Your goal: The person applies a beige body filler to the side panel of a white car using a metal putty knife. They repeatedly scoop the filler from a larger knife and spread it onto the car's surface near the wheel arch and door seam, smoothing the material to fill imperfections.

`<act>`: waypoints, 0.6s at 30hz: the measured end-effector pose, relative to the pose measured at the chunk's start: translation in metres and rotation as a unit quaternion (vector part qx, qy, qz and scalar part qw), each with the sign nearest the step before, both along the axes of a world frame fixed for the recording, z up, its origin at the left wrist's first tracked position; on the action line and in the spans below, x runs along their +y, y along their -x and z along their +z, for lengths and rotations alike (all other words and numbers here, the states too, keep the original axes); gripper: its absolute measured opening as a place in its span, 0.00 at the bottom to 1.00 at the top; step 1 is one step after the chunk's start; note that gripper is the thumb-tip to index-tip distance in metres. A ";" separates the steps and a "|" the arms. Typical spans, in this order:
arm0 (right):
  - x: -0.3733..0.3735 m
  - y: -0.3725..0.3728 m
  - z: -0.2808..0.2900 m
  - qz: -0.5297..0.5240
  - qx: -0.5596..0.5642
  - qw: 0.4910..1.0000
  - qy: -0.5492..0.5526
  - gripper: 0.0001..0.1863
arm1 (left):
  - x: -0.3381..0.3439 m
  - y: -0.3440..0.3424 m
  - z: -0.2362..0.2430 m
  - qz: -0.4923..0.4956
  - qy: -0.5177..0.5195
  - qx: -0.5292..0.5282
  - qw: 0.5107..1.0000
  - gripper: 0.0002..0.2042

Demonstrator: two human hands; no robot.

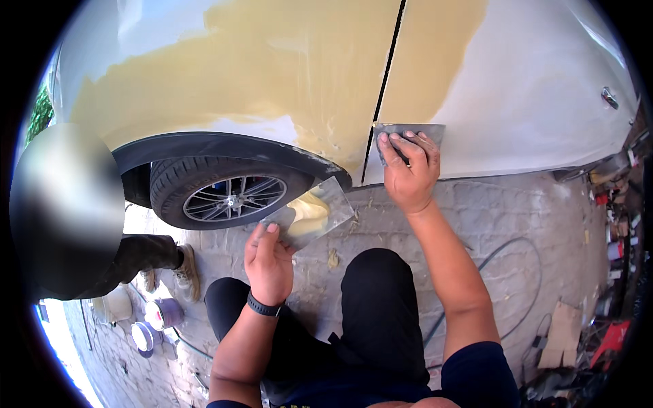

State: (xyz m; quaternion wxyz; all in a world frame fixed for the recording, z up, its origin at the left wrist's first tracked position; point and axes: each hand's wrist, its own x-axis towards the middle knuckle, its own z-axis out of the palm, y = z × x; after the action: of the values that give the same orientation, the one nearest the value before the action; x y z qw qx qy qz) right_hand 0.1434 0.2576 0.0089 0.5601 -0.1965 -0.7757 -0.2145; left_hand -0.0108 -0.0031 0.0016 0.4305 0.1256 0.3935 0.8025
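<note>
My right hand (409, 166) grips a flat grey spreader (425, 136), which rests against a white car body panel (517, 126) partly coated in yellow filler (272, 81), beside the dark vertical seam between two panels. Lower and to the left, my left hand (269, 262) holds a flat rectangular plate (328, 194) by its near corner, with a pale yellow mound of filler (306, 211) on it. The plate is tilted in front of the wheel (231, 200) and below the black wheel-arch trim (204, 143).
Another person (149, 255), partly blurred out, is at the left in dark trousers. Pails and cans (163, 313) stand on the paved ground (476, 211) at lower left. A hose (524, 241) loops at right, near cardboard (561, 330) and clutter (612, 248) along the edge.
</note>
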 end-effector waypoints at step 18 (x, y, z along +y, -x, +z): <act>-0.110 -0.044 -0.004 0.180 -0.038 0.958 0.220 0.22 | 0.013 -0.021 0.023 0.005 -0.013 0.053 0.998 0.13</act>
State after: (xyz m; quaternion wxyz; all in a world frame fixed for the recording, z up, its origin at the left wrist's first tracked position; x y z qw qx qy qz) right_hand 0.1870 0.1476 0.0053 0.5026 -0.1633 -0.8469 0.0585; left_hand 0.0102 0.0100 0.0243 0.4035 0.1718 0.4063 0.8016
